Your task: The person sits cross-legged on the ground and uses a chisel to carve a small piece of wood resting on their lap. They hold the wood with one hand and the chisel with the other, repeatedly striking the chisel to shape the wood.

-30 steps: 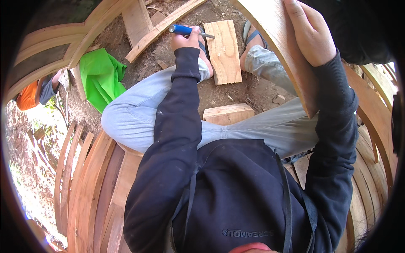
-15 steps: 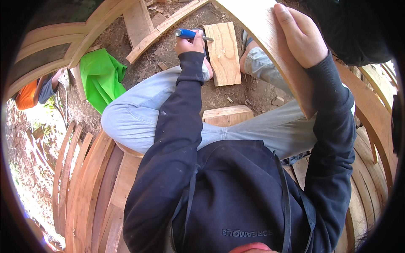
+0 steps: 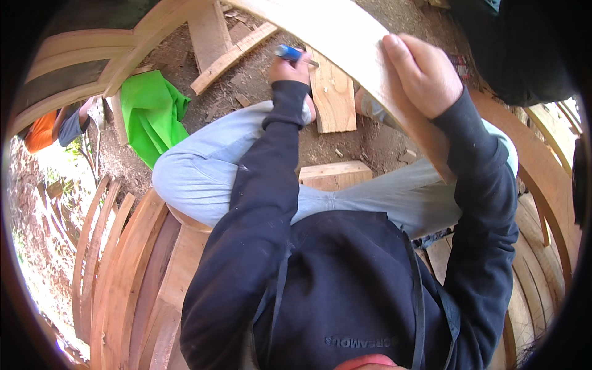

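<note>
Brown dirt ground (image 3: 324, 147) littered with wood chips (image 3: 243, 99) spans the upper middle, a wooden frame (image 3: 92, 47) with dark panels (image 3: 68, 82) fills the upper left, and harsh sunlight (image 3: 34, 231) bleaches the left edge.

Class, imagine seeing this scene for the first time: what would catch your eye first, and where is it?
The bright green cloth at the upper left probably stands out first. Next comes the pale curved board, sweeping from the top down toward the right, with the right hand on it. Near the top centre, the left hand holds a blue-handled tool.
</note>
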Tool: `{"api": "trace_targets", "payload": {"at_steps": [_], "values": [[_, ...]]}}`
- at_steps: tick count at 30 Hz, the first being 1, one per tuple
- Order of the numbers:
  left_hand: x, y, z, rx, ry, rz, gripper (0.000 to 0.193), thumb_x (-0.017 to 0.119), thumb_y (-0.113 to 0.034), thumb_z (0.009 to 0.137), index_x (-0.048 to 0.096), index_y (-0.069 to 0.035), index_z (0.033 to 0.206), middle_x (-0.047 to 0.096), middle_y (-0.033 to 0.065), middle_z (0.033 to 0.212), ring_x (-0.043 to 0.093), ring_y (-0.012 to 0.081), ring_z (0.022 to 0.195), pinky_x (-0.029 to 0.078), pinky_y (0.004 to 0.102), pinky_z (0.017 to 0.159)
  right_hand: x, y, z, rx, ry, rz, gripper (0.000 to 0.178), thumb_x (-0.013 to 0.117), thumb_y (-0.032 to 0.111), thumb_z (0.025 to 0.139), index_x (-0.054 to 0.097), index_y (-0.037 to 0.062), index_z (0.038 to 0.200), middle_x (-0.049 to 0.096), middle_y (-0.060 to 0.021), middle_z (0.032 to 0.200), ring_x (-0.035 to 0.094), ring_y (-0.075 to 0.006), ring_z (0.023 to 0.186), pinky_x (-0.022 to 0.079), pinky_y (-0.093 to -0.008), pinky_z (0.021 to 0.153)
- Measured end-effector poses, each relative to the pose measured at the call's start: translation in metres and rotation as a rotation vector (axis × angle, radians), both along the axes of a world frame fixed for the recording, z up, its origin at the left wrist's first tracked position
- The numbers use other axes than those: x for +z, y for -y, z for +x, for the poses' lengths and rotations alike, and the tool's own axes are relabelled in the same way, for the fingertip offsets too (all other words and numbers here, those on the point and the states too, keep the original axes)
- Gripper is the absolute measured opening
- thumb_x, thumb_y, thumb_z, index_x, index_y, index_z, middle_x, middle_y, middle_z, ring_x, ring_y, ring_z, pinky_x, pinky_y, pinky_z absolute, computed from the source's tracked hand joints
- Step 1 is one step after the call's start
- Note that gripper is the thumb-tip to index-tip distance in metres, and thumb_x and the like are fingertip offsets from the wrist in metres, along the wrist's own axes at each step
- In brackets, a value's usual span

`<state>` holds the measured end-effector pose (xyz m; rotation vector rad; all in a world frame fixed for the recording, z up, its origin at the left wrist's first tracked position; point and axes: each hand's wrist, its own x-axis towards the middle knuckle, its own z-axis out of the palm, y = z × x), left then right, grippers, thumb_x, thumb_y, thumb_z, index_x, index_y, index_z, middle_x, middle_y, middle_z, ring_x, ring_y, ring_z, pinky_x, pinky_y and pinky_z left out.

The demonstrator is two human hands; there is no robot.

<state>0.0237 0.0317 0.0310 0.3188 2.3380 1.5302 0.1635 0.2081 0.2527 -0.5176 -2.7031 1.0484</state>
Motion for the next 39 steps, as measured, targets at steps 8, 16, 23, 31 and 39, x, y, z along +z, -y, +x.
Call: {"api": "trace_targets", "payload": {"at_steps": [8, 16, 23, 31, 39], "values": [[-0.031, -0.031, 0.016, -0.038, 0.134, 0.556, 0.036, 0.067, -0.029, 0.085, 0.069, -0.007, 0.113, 0.072, 0.0147, 0.109, 0.066, 0.033, 0.104, 0.051, 0.0448, 0.091, 0.008, 0.024, -0.001, -0.001, -0.026, 0.042, 0.04, 0.042, 0.033, 0.107, 0.057, 0.0032, 0.086, 0.06, -0.0224, 0.067, 0.063, -0.0438, 0.065, 0.051, -0.051, 0.062], [-0.022, -0.034, 0.001, -0.035, -0.102, 0.245, 0.023, 0.065, -0.023, 0.088, 0.07, -0.008, 0.104, 0.073, 0.0153, 0.098, 0.069, 0.0339, 0.088, 0.055, 0.0453, 0.081, -0.005, 0.027, -0.013, 0.003, 0.249, 0.169, 0.05, 0.034, 0.043, 0.107, 0.064, 0.0046, 0.095, 0.067, -0.0256, 0.075, 0.069, -0.0441, 0.075, 0.056, -0.0529, 0.071], [-0.036, 0.04, -0.045, 0.322, 0.446, 0.413, 0.04, 0.079, -0.004, 0.084, 0.05, 0.0, 0.111, 0.066, 0.0114, 0.096, 0.069, 0.0248, 0.089, 0.062, 0.0343, 0.071, -0.01, 0.002, -0.006, -0.152, -0.039, -0.091, 0.05, 0.039, 0.04, 0.105, 0.068, 0.0004, 0.093, 0.067, -0.0285, 0.089, 0.065, -0.0491, 0.088, 0.052, -0.0537, 0.081], [-0.005, 0.022, -0.02, 0.033, 0.131, 0.349, 0.029, 0.079, -0.002, 0.084, 0.058, -0.001, 0.103, 0.072, 0.0142, 0.099, 0.071, 0.0195, 0.088, 0.06, 0.0315, 0.079, 0.008, -0.012, 0.006, -0.148, 0.03, -0.174, 0.052, 0.041, 0.041, 0.109, 0.066, -0.0036, 0.1, 0.065, -0.0099, 0.08, 0.06, -0.0192, 0.074, 0.05, -0.0328, 0.074], [0.065, 0.01, -0.014, 0.051, -0.128, 0.122, 0.02, 0.078, -0.01, 0.086, 0.066, 0.002, 0.096, 0.074, 0.0109, 0.088, 0.07, 0.0176, 0.075, 0.057, 0.0325, 0.075, 0.007, 0.001, 0.011, -0.093, 0.101, -0.042, 0.046, 0.045, 0.039, 0.107, 0.067, -0.0026, 0.107, 0.069, -0.0209, 0.086, 0.066, -0.0302, 0.078, 0.052, -0.037, 0.076]]}}
